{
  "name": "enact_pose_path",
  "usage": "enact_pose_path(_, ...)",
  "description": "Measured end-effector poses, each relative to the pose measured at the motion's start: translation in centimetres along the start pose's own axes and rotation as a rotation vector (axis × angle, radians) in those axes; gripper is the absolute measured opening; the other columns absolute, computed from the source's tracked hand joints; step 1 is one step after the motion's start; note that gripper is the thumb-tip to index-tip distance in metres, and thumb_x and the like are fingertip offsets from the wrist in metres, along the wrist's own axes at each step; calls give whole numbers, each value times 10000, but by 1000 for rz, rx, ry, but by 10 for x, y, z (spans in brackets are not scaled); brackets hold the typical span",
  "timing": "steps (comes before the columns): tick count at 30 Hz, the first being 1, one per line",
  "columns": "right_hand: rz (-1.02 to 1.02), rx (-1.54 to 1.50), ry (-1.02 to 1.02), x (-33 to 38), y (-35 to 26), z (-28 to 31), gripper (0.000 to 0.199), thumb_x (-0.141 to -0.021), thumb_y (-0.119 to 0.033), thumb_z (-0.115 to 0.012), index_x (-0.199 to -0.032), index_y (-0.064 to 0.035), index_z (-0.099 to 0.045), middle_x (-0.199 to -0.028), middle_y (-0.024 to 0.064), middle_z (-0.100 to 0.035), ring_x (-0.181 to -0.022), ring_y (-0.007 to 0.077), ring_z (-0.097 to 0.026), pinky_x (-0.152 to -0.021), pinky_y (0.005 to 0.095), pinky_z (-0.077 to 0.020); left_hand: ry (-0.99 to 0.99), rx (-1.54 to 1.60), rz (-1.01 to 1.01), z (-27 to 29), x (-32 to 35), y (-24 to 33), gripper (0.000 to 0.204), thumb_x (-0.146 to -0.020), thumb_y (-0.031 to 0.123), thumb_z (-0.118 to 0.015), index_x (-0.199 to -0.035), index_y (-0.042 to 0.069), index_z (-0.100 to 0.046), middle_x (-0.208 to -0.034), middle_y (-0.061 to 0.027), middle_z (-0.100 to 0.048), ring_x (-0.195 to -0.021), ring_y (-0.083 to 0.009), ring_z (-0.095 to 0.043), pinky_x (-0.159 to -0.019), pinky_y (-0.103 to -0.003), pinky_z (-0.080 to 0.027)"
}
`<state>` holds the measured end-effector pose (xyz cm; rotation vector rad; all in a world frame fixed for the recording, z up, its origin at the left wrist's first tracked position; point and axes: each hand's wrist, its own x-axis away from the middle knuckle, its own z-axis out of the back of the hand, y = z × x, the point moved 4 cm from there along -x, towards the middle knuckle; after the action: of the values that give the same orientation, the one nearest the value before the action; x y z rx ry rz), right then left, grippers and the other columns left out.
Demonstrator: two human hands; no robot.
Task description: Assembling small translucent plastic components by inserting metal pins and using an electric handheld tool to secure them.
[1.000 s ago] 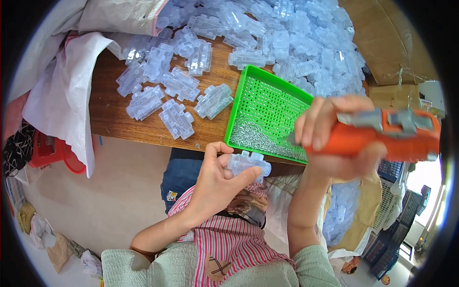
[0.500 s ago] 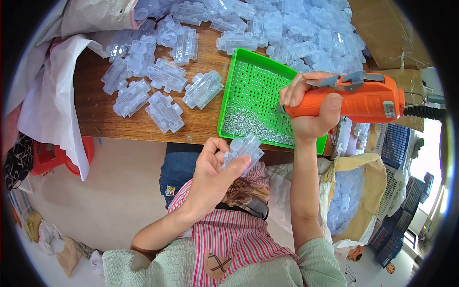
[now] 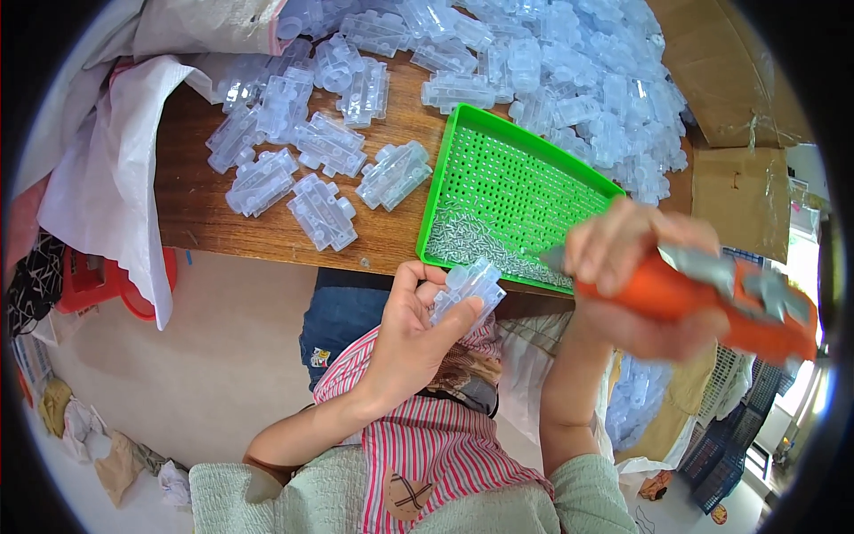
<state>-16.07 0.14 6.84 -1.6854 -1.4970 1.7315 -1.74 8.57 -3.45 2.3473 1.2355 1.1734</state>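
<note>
Casing (image 3: 469, 287) of clear, bluish plastic sits tilted in the person's left hand (image 3: 405, 325), pinched between thumb and curled fingers, just off the table's near edge. The right hand (image 3: 627, 267), blurred, wraps around an orange power tool (image 3: 667, 292) with a grey lever along its top; the tool's tip points left, toward the held casing but apart from it. Beyond and between the hands lies a green perforated tray (image 3: 516, 165), with small silvery screws (image 3: 467, 238) gathered at its near end. Whether the tool's tip touches any screw, I cannot tell. Past the left hand, several matching casings (image 3: 322, 212) lie loose on the brown wooden table (image 3: 209, 231). Farther beyond both hands rises a large heap of casings (image 3: 578, 80). Well left of the left hand hangs a white sack (image 3: 116, 178).
</note>
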Motion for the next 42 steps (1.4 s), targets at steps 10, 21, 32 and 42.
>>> enact_pose_path(10,-83,101,43,9,-1,-31,695,-821,-648,-505,-1090,-8,-467,-641,77,-513,-561,176,-489,-448,292,-430,-4,-16,-52,0,0,1,314,-847,-30,-602,-1018,25,-344,-1014,-117,-574,-899,-92,-555,-767,-219,-471)
enact_pose_path(21,-83,74,-3,5,-1,-32,689,-825,-621,-526,-1096,9,-469,-650,87,-525,-574,188,-498,-476,311,-449,-6,3,-50,1,-1,1,316,-841,-39,-608,-1015,13,-350,-999,-125,-583,-887,-94,-569,-735,-210,-483)
enact_pose_path(32,-118,263,-3,11,15,-38,658,-777,-615,-604,-973,1,-484,-619,81,-529,-557,176,-488,-481,291,-435,-13,25,-80,0,-1,4,334,-833,-47,-614,-1005,20,-336,-996,-123,-573,-878,-92,-569,-716,-206,-485)
enact_pose_path(42,-6,-156,172,-11,-7,-17,750,-821,-608,-545,-1226,8,-411,-639,101,-536,-566,203,-515,-503,324,-464,173,-862,-365,2,22,76,336,-814,74,-670,-1002,12,-398,-772,-75,-624,-731,-52,-560,-594,-207,-441)
